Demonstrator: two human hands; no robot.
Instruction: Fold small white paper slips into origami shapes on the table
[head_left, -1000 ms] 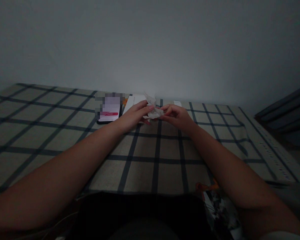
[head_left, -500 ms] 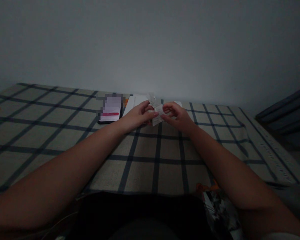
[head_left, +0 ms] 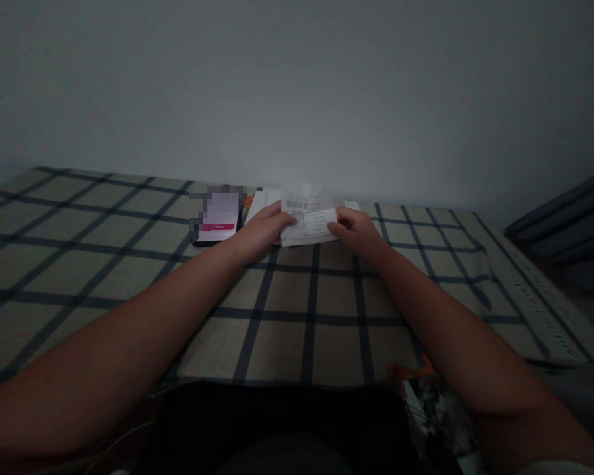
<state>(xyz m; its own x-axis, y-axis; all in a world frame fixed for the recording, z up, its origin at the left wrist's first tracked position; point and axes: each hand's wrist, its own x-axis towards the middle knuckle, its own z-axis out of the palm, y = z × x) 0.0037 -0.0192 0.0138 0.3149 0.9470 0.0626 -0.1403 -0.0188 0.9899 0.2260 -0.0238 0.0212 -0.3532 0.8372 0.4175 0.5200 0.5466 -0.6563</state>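
A creased white sheet of printed paper point(head_left: 309, 226) is spread between my two hands, above the far part of the table. My left hand point(head_left: 264, 229) pinches its left edge, thumb on the printed face. At the right edge, my right hand point(head_left: 355, 229) grips the paper between thumb and fingers. The print is too small and dim to read. Behind the paper and my left hand lies a flat white item point(head_left: 261, 199), mostly hidden. Its white right end point(head_left: 352, 205) may show past my right hand; I cannot tell whether it is one piece.
A phone point(head_left: 220, 221) with a lit screen lies left of my left hand. The table wears a checked cloth point(head_left: 287, 343) and meets a plain wall point(head_left: 297, 86) at the back. Dark folded fabric point(head_left: 569, 231) is at the right. Something patterned point(head_left: 438, 415) sits by my lap.
The paper was crumpled or folded small between my fingers; now it is opened out wider and flatter. My hands have moved slightly apart. The phone has stayed in place.
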